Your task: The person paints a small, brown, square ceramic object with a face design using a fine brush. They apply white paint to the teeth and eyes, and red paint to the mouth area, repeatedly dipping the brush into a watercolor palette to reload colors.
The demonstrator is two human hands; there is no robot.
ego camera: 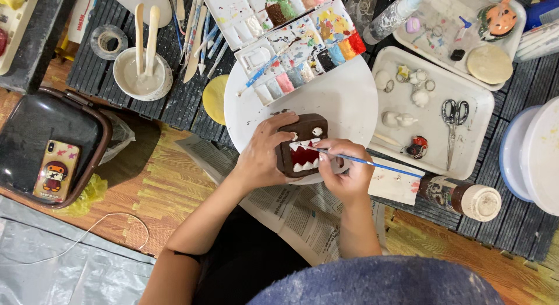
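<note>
Brown figure (303, 145) by white-labelled bottle (461, 196)

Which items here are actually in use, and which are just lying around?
In use:
left hand gripping the brown figurine
right hand holding the blue paintbrush
paint palette
white plate

Lying about:
scissors
phone
tape roll
bowl of sticks
newspaper
</note>
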